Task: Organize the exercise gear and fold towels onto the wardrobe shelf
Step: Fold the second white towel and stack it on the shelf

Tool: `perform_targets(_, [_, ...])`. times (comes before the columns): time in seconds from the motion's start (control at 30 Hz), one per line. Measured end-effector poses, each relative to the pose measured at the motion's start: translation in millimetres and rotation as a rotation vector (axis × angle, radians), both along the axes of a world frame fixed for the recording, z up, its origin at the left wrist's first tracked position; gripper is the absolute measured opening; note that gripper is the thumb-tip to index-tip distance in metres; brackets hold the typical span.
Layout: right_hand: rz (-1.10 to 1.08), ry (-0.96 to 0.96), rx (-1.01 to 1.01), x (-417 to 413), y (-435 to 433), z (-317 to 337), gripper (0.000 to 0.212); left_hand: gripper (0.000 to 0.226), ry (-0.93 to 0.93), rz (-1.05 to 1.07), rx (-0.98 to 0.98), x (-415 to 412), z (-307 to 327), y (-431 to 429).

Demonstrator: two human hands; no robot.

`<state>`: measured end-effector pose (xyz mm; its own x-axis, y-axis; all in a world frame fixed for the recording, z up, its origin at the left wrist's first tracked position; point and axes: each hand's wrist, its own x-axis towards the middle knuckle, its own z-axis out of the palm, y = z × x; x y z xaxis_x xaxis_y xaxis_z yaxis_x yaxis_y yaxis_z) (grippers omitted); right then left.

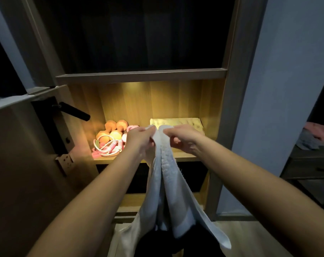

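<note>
A white towel (168,184) hangs doubled in front of the lit wardrobe shelf (183,155). My left hand (139,139) pinches one top corner and my right hand (183,138) pinches the other, the two corners held side by side. The towel's lower end drops toward the floor. On the shelf's left side lie orange dumbbells (111,131) and a pink jump rope (109,147). A folded towel (178,123) lies flat at the shelf's back right, partly hidden by my hands.
An open wooden door with a black lever handle (74,111) stands close on the left. A dark compartment lies above the lit shelf and another below. To the right are a pale wall and a dark dresser (309,164) with clothes on top.
</note>
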<state>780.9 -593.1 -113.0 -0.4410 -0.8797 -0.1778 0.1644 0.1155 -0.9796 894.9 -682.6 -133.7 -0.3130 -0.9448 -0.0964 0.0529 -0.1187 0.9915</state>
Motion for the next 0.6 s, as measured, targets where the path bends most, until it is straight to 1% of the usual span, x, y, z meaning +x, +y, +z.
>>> perform_targets(0.07, [-0.002,0.058,0.010,0.2,4.6,-5.3,0.008,0.005,-0.075,-0.016,-0.025,-0.8,-1.7,5.3])
perform_targets(0.1, [-0.008,0.094,0.009,-1.1,6.9,-7.8,0.006,0.004,-0.085,-0.025,-0.034,0.0,-1.5,8.7])
perform_targets(0.2, [-0.048,0.233,-0.016,-3.8,11.8,-15.2,0.011,0.003,-0.146,-0.054,-0.147,1.8,-0.3,20.4])
perform_targets(0.3, [-0.101,0.367,-0.050,-5.9,13.9,-19.9,0.015,0.007,-0.160,-0.086,-0.252,1.6,-1.5,27.3])
perform_targets(0.37, [-0.125,0.404,-0.080,-7.7,15.4,-20.1,0.016,0.014,-0.169,-0.088,-0.314,1.6,-1.7,29.0])
perform_targets(0.43, [-0.123,0.458,-0.103,-7.8,16.2,-20.6,0.016,0.018,-0.198,-0.070,-0.383,1.3,-2.8,28.4])
perform_targets(0.53, [-0.109,0.623,-0.111,-6.5,16.7,-22.0,0.018,0.017,-0.226,-0.052,-0.446,0.9,-8.9,26.6])
perform_targets(0.6, [-0.056,0.734,-0.105,-7.1,17.7,-21.0,0.021,0.014,-0.219,-0.030,-0.457,1.3,-13.8,26.2])
